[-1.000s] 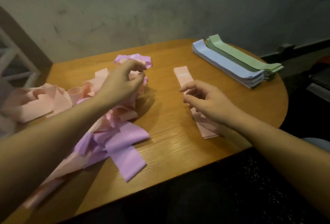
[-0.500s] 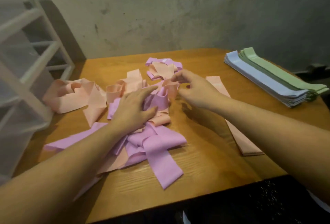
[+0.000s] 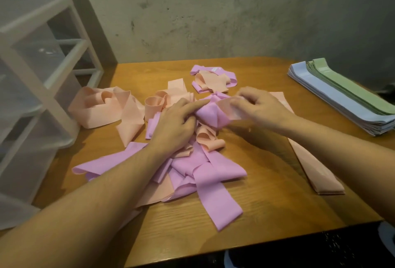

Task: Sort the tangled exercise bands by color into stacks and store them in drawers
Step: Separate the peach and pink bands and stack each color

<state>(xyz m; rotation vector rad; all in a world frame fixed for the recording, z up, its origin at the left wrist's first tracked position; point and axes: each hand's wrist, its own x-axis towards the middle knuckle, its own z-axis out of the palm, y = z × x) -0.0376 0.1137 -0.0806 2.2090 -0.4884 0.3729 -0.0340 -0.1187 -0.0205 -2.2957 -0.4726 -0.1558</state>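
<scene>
A tangled heap of purple and peach exercise bands [image 3: 192, 167] lies in the middle of the wooden table [image 3: 267, 214]. My left hand [image 3: 175, 122] lies on top of the heap, its fingers touching a bunched purple band [image 3: 208, 113]. My right hand [image 3: 258, 107] pinches a pale peach band at the top of the same bunch. A flat stack of peach bands [image 3: 316, 169] lies under my right forearm. Neat stacks of light blue bands [image 3: 333, 98] and green bands [image 3: 352, 88] lie at the right edge.
A white plastic drawer unit [image 3: 32, 79] stands at the left, against the table. Loose peach bands [image 3: 102, 107] lie near it. A small purple and peach clump [image 3: 213, 79] sits farther back. A grey wall runs behind the table.
My right hand has moved left from the flat peach stack to the heap and taken a band. My left hand has slid toward the purple bunch. The view has shifted left.
</scene>
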